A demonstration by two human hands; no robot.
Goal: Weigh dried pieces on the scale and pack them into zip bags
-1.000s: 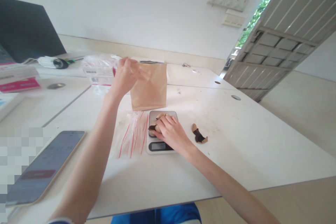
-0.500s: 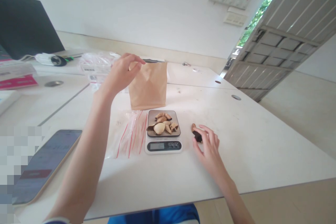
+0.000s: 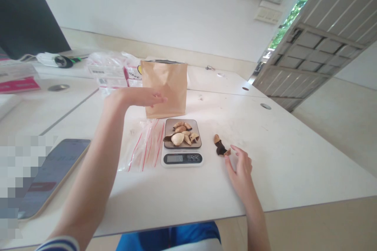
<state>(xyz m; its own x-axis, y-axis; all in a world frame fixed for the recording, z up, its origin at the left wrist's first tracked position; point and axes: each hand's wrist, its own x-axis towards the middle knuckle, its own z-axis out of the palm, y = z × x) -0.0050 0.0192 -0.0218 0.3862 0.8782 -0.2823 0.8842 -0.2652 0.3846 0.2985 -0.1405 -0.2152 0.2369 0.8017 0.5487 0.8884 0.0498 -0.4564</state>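
My left hand (image 3: 143, 97) hangs in front of the brown paper bag (image 3: 174, 80), its fingers stretched out to the right with nothing seen in them. Below the bag, a small digital kitchen scale (image 3: 182, 164) carries several brown, curved husk-like pieces (image 3: 187, 138) and one pale, rounded piece (image 3: 177, 139). The display is lit, but its figures are too blurred to read. To the right of the scale lies a dark, curled husk-like piece (image 3: 220, 149) with brown ends. My right hand (image 3: 242, 166) is beside it, finger and thumb apart, the thumb close to its lower end.
Clear zip bags (image 3: 144, 145) with red strips lie left of the scale. A phone (image 3: 55, 176) rests near the front left edge. Behind are plastic-wrapped packs (image 3: 107, 72), a small white camera-like device (image 3: 51, 60) and a dark monitor (image 3: 29, 23).
My left hand has come down from the bag's top edge to in front of it. My right hand has drawn back toward me and right, uncovering more of the dark curled piece.
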